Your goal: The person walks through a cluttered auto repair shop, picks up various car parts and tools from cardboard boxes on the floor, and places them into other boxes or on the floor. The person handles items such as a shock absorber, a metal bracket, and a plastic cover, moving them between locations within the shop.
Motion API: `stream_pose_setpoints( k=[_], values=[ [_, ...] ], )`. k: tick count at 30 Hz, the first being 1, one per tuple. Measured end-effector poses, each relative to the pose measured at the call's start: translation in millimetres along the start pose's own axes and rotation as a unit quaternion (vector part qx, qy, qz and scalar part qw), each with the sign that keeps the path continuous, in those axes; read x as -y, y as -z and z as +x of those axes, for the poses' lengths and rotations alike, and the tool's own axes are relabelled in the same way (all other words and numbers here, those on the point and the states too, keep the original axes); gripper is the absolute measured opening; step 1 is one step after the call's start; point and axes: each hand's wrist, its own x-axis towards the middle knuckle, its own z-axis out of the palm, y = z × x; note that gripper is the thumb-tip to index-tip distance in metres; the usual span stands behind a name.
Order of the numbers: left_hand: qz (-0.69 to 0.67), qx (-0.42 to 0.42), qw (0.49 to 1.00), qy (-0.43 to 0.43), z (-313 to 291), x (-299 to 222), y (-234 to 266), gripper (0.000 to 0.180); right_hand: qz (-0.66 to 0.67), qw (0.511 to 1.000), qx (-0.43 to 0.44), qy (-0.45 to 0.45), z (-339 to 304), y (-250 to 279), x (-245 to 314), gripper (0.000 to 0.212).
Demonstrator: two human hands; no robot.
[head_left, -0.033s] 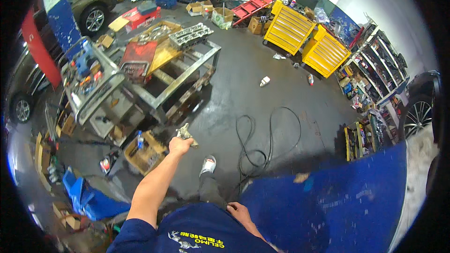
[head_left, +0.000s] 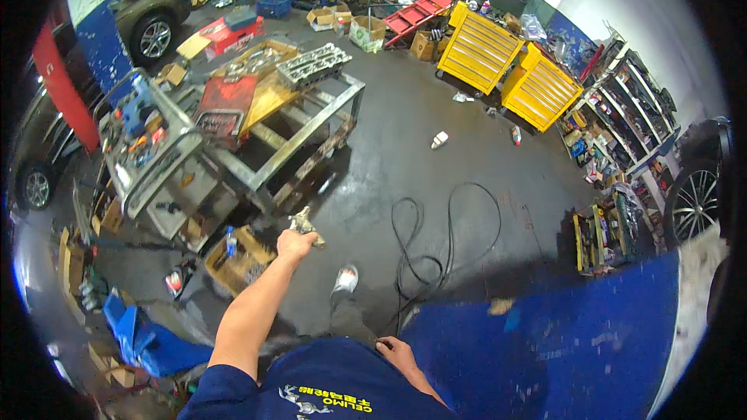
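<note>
My left arm reaches forward over the floor, and my left hand point(head_left: 294, 243) is closed on an irregular, pale metal part point(head_left: 303, 224). The part sticks out beyond my fingers; its exact kind is too small to make out. Below it and to the left lies an open cardboard box point(head_left: 247, 257) with a blue-labelled bottle point(head_left: 231, 241) in it. Down at my right side hangs my right hand point(head_left: 398, 351), close to my trouser leg. Its fingers are partly hidden, and nothing can be seen in them.
A metal-framed workbench point(head_left: 268, 167) carries a silvery engine part point(head_left: 315, 64). Beside it is a trolley point(head_left: 167, 155) loaded with tools. A black hose point(head_left: 450, 241) loops over the floor ahead-right, near a blue panel point(head_left: 537, 342). Yellow tool cabinets point(head_left: 478, 47) stand farther off; a white bottle point(head_left: 440, 140) lies nearer.
The view has shifted slightly, and my foot appears a little lower. My left hand still grips the metal part; my right hand stays at my side.
</note>
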Motion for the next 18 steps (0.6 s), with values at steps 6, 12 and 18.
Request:
stream_pose_setpoints(
  k=[6, 12, 18],
  values=[
    [0.068, -0.047, 0.996, -0.025, 153, -151, 7, 0.057, -0.06, 0.997, -0.031, -0.02, 216, 109, 34, 0.035],
    [-0.01, -0.033, 0.999, -0.001, 303, -302, -6, 0.048, 0.105, 0.978, -0.058, -0.17, 413, 224, 9, 0.028],
    [-0.061, -0.028, 0.998, -0.001, 495, -446, -69, 0.048, -0.006, 0.978, -0.003, -0.207, 555, 298, -81, 0.027]
  ],
)
